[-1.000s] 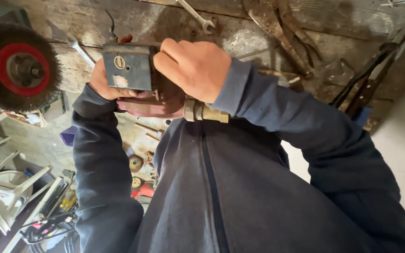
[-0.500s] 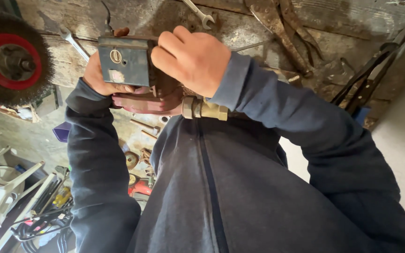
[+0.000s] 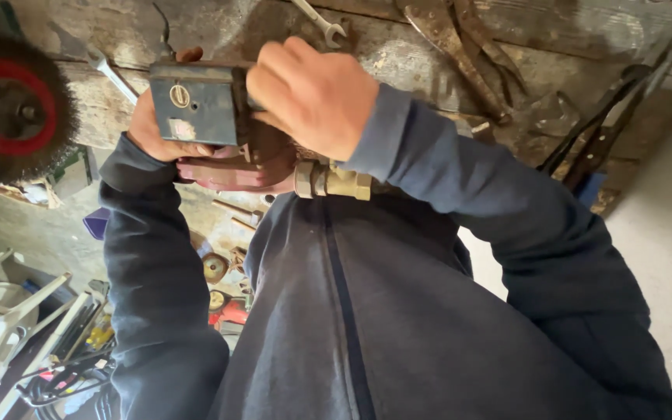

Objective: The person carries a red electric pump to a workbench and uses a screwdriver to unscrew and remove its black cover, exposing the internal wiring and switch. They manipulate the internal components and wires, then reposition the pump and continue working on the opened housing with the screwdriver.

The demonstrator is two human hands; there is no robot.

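We grip a blue-grey metal lock case [image 3: 196,105] in front of our chest, over a worn wooden bench [image 3: 445,54]. Our left hand [image 3: 153,124] cups the case from the left and from beneath, fingers curled shut around its lower edge, the thumb tip just showing above its top left corner. Our right hand [image 3: 316,93] clamps down on the right end of the case in a closed fist, knuckles up and wrist bent, hiding that end. Both forearms in dark blue sleeves [image 3: 499,202] rise from the near edge and meet at the case, elbows spread wide.

Just beneath the hands a reddish metal piece [image 3: 235,171] lies touching the case's underside, and a brass pipe fitting [image 3: 334,181] juts out to its right, close under the right wrist.

To the far left a wire brush wheel [image 3: 13,105] with a red hub stands well apart from the case. An open-ended spanner [image 3: 110,74] lies between wheel and case, another spanner [image 3: 322,22] lies on the bench beyond the right hand, and dark long-handled tongs [image 3: 608,117] lean at the right. White plastic chairs [image 3: 1,327] sit low on the left.
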